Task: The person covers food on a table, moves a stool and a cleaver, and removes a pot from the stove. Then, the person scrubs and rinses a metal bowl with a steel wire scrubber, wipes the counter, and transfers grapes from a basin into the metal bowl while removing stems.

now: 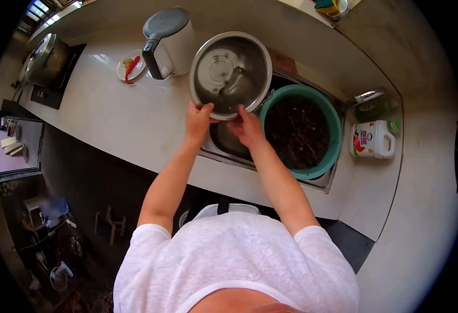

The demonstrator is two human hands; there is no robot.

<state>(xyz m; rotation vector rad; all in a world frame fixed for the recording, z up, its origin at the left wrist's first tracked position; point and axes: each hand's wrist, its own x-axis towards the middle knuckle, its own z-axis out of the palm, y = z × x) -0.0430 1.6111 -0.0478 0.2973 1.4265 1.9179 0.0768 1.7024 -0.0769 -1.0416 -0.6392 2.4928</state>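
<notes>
White T-shirt [239, 250] nearest; beyond, left hand [198, 123] and right hand [249, 129] each have their grip clamped on the near rim of a steel bowl [229, 60], aloft left of the teal basin [335, 130], whose dark contents suggest unfinished work

A round, shiny steel bowl [234, 75], rings marking its bottom and a pale band edging its rim, is held by its near side, open face toward the wearer, at the sink's [228, 143] left end.
</notes>
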